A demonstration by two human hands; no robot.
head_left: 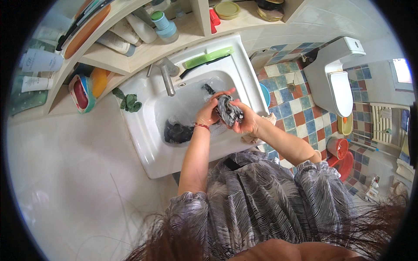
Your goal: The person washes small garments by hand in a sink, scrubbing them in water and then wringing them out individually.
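Note:
Between my two hands is a wet, bunched-up grey, black and white striped cloth, held above the right part of a white sink. My left hand grips the cloth from its left side, and a red cord bracelet circles that wrist. On the other side my right hand closes round it with the fingers curled. Cloudy water fills the basin beneath. A black cloth lies in the water left of my forearm, and a smaller dark piece shows near the back wall of the basin.
Behind the basin stands a metal faucet. A green comb lies on the back rim, and a dark green crumpled cloth rests at the left corner. Shelves with bottles and a soap dish rise behind. A toilet stands to the right.

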